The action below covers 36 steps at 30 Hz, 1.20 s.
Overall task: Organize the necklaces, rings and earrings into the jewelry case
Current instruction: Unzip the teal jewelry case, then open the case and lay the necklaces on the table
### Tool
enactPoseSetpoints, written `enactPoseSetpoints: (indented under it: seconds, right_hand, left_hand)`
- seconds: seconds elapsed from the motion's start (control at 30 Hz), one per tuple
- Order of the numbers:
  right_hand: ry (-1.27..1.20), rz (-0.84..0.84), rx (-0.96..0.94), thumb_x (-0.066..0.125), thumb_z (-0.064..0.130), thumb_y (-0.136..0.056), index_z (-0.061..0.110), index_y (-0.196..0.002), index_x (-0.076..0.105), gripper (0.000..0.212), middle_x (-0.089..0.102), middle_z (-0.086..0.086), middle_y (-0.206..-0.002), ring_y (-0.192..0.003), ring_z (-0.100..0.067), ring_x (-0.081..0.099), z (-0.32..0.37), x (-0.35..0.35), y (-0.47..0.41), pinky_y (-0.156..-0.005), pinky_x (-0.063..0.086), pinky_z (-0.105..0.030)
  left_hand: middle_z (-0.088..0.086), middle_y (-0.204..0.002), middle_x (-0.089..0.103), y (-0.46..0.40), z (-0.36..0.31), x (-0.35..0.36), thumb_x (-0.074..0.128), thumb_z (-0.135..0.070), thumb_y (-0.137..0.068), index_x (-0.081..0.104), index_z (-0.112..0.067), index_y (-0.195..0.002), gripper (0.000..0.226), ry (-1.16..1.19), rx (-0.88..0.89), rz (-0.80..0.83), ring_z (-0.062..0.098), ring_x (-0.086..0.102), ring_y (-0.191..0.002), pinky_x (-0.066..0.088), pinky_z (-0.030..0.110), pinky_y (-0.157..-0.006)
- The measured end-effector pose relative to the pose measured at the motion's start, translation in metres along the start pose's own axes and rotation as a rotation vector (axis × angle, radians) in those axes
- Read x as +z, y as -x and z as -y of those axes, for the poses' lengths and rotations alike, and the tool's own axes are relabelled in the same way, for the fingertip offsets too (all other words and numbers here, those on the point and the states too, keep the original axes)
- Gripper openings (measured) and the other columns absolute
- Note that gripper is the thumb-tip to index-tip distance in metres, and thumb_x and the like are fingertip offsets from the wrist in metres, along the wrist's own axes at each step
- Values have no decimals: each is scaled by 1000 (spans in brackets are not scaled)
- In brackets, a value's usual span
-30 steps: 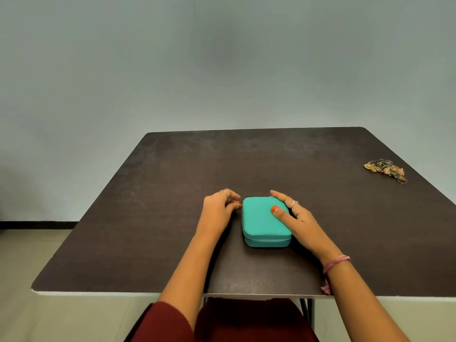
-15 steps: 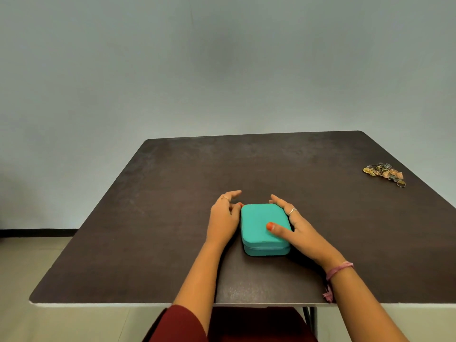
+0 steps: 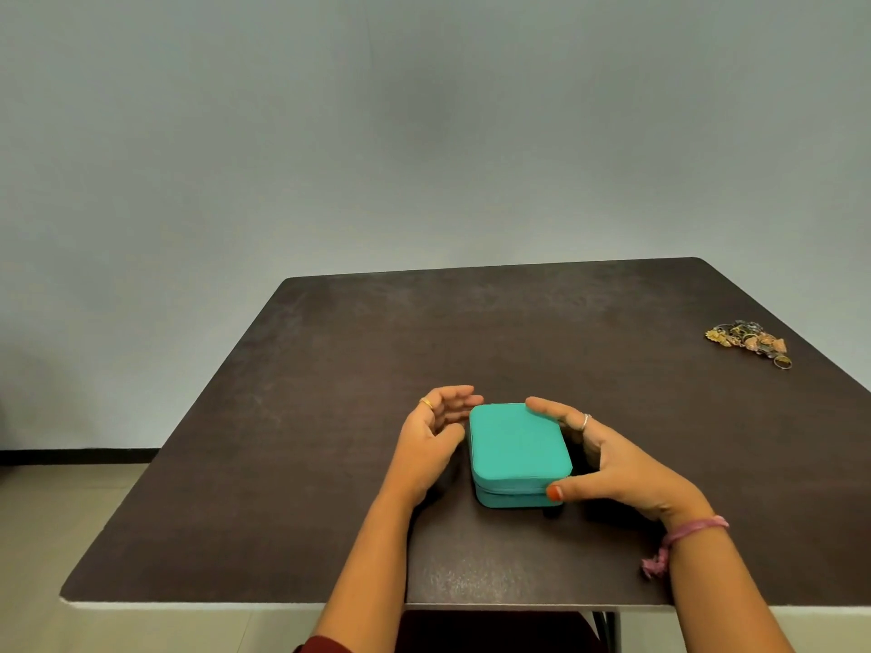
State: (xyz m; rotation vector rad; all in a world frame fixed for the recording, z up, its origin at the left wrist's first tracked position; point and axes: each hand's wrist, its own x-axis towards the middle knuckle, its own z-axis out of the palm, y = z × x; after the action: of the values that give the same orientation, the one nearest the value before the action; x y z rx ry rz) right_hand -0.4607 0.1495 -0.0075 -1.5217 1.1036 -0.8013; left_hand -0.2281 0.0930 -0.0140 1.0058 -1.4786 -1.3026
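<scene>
A closed teal jewelry case [image 3: 516, 447] lies flat on the dark table [image 3: 330, 417], near the front middle. My right hand [image 3: 612, 464] spans its right side: the fingers reach over the far right corner and the thumb presses the near right corner at the zipper line. Just left of the case is my left hand [image 3: 431, 438], fingers loosely spread and holding nothing; I cannot tell if it touches the case. A small heap of jewelry [image 3: 747, 339], gold-toned pieces and rings, lies far off at the table's right edge.
The table's front edge [image 3: 235, 605] runs just below my forearms. A plain grey wall stands behind the table, and pale floor shows at the left.
My right thumb has slid off the lid down to the case's near right corner. My left hand has opened and drawn slightly back from the case's left edge.
</scene>
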Motion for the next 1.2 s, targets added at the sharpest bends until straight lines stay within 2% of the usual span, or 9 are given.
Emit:
enactPoseSetpoints:
  seconds: [0.17,0.27,0.4,0.6,0.73,0.9,0.97,1.03,1.2]
  right_hand:
    - [-155,-165,35,78,52,-62,36,-130,54,74,58,13,-130,-119,-6,55,7,1,-8,-97,48,-29]
    - [-131,-299,61,55,66,-78,31,-121,58,56,64,3,-122,-111,-8,60,17,7,-20,-94,47,-26]
    - [-110,-382,160,25,72,-76,34,-114,59,63,67,11,-90,-88,-6,65,34,12,-35,-82,48,-23]
    - [34,-472,205,11,78,-76,26,-114,64,84,69,0,-101,-95,-16,63,33,13,-50,-75,50,-29]
    - [165,-562,189,16,75,-82,5,-90,65,86,70,-10,-82,-78,-22,64,19,14,-56,-74,49,-35]
    - [121,-832,-60,43,43,-97,27,-101,62,25,63,5,-105,-91,-5,61,12,23,-54,-75,48,-17]
    - [235,-922,-231,53,31,-95,27,-109,62,17,57,7,-109,-95,-3,57,19,26,-51,-73,45,-10]
    - [397,-948,-323,59,30,-91,26,-105,67,16,54,8,-107,-97,-5,53,24,27,-51,-76,44,-14]
    - [870,-996,-207,68,29,-84,19,-98,74,18,58,-2,-114,-104,-17,51,24,29,-59,-79,39,-32]
  left_hand:
    - [3,-122,63,-4,2,-3,46,15,-87,52,-11,-124,46,49,14,48,12,61,-112,50,29,-95]
    - [1,-127,59,-4,3,-5,49,12,-89,46,-12,-130,48,60,25,74,11,59,-115,49,26,-95]
    - [-2,-125,60,-5,2,-1,59,-4,-91,44,-17,-128,42,59,16,42,6,58,-115,49,22,-93]
    - [-3,-115,65,-9,3,0,56,-8,-94,44,-16,-107,19,20,9,-37,2,63,-105,50,22,-90]
    - [-3,-116,65,-8,2,-1,52,-7,-96,61,-17,-99,14,-86,52,-10,4,64,-101,53,24,-85]
    - [-4,-108,65,-7,1,-1,47,-10,-99,54,-35,-125,36,-61,29,-9,5,63,-102,52,17,-80]
    - [-2,-111,63,-7,1,-1,46,-9,-99,52,-37,-125,38,-57,28,-17,9,62,-105,52,18,-81]
    - [0,-117,61,-7,2,-1,47,-8,-98,51,-38,-125,40,-50,33,-23,11,61,-108,53,21,-85]
    - [1,-130,57,-7,4,-2,54,2,-92,54,-37,-124,51,-4,27,-5,14,60,-115,56,33,-86]
